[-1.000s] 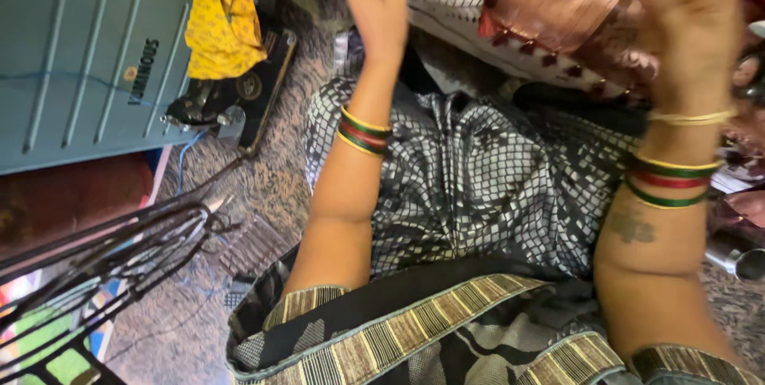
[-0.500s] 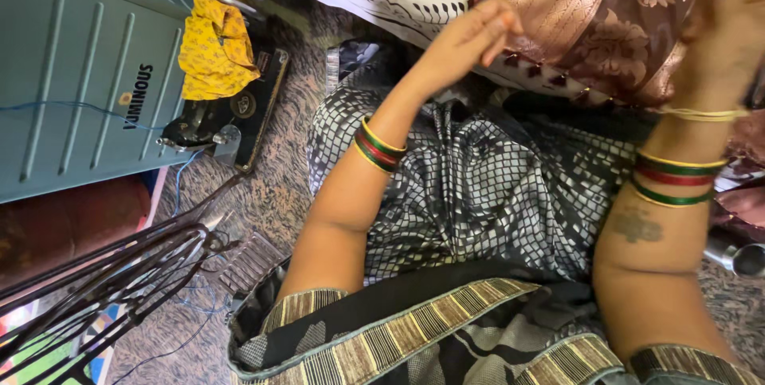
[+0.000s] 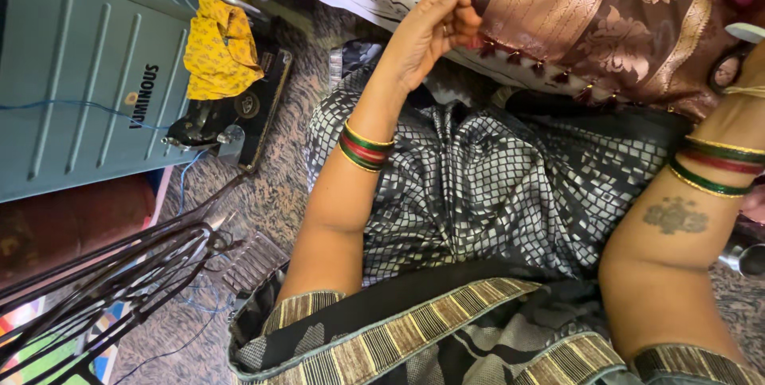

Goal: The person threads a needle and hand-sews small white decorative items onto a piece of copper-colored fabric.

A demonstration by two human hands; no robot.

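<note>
Copper-brown woven silk cloth [image 3: 590, 18] far right | left hand [image 3: 426, 30] grip pinching its tasselled edge | right hand's grip out of frame

We see from one head-worn camera, looking steeply down, close over our lap and forearms.

Speckled stone floor [image 3: 271, 186]; teal ribbed cabinet [image 3: 72, 74]; dark wire rack [image 3: 103, 265]

Soft, even indoor light, no harsh shadows; a sheen glints off the brown silk fabric [image 3: 590, 26]; frame sharp, edges slightly stretched.
</note>
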